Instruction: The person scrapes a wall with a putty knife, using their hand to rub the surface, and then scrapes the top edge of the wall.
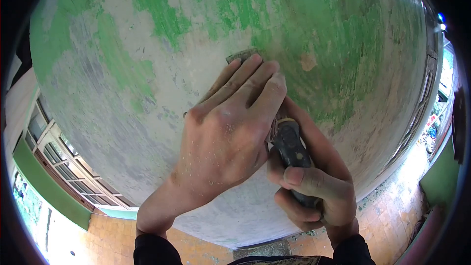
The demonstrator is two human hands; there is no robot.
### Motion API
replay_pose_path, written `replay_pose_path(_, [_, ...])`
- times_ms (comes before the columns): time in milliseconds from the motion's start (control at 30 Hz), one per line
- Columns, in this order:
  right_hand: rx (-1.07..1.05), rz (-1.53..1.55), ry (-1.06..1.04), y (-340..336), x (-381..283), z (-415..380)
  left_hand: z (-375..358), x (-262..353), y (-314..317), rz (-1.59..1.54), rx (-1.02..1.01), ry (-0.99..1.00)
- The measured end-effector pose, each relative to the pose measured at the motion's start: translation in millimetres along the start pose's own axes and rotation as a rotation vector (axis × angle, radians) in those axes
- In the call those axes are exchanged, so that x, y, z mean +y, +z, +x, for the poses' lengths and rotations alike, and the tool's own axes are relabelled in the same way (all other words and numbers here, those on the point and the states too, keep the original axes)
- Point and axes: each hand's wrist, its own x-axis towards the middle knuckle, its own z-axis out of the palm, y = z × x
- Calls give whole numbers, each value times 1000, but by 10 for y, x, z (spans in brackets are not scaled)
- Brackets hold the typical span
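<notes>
My right hand (319,181) is wrapped round the black handle of a paint scraper (292,147), with the thumb lying along it. Over the blade lies my left hand (230,118), fingers together and pressing it toward the wall (196,64). The blade's edge shows just past my left fingertips, against the wall; the rest of the blade is mostly hidden under that hand. Green paint remains in streaks on the wall, between bare whitish and grey patches. Pale dust and small flecks cover both hands.
Windowed wooden doors (68,159) stand at the left, beside a green wall section (44,176). Below are orange floor tiles (206,248) and a grey slab (262,249) at the wall's foot. Paint flakes lie on the floor at the right. A window frame (426,83) runs along the right side.
</notes>
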Motion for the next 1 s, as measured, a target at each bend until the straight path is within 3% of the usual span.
replay_pose_path(500, [-10,-107,-48,45,-52,45,60,-45,-22,16,31,6])
replay_pose_path(600, [-5,-105,-106,121,-126,114,140,-61,-91,25,8,-71])
replay_pose_path(767, [18,-90,-70,142,-68,68,88,-106,-36,33,85,-34])
replay_pose_path(1000, [6,-73,-99,143,-82,75,118,-55,-97,31,19,3])
